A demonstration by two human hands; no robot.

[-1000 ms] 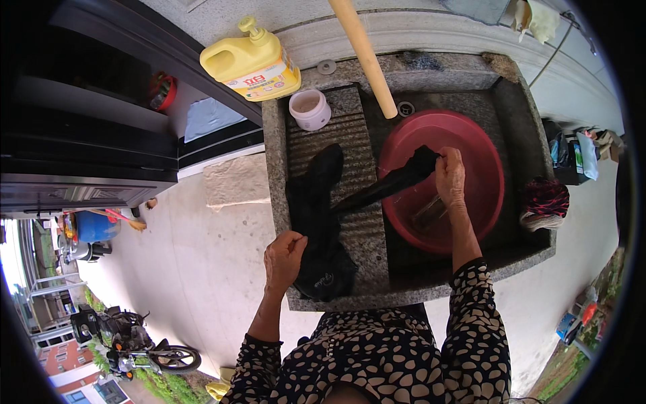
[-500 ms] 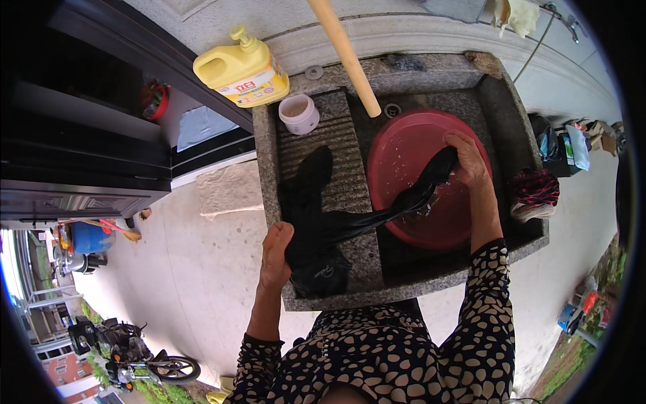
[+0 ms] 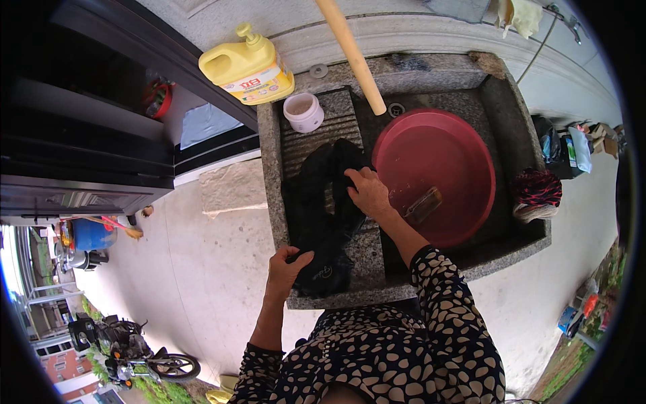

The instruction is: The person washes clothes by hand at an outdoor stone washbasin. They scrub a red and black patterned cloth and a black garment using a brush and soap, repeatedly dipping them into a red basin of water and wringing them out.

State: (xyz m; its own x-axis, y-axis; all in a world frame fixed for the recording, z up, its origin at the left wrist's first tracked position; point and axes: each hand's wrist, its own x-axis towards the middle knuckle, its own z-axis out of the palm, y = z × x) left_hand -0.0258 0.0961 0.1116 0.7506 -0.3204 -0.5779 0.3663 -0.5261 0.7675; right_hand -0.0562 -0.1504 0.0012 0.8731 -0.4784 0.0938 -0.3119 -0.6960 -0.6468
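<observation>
A dark door (image 3: 87,192) stands at the left, and a motorbike (image 3: 131,347) is parked outside on the lower left, well apart from the work. The grey stone sink (image 3: 271,155) fills the middle, with a ribbed washboard (image 3: 336,128) along its left side. In the sink, to the right of the washboard, sits a round red basin (image 3: 488,182) with water in it.

The black garment (image 3: 323,229) lies bunched on the washboard, left of the basin, with a gap between its two upper parts and a small pale mark near its lower end. A pale wooden pole (image 3: 353,60) slants down from above, its lower end near the basin's back rim. A yellow jug (image 3: 245,71) with a pump top stands at the sink's back left corner. A red and black knitted bundle (image 3: 535,188) sits on the right rim.

The right hand (image 3: 370,192) reaches across to the garment's right part, fingertips touching it; whether they grip it cannot be told. The left hand (image 3: 286,266) has thumb and forefinger clamped on the garment's left edge.

A pale jar (image 3: 306,118) stands upright at the washboard's back end. A brownish block (image 3: 424,205) lies in the basin, its kind unclear.
</observation>
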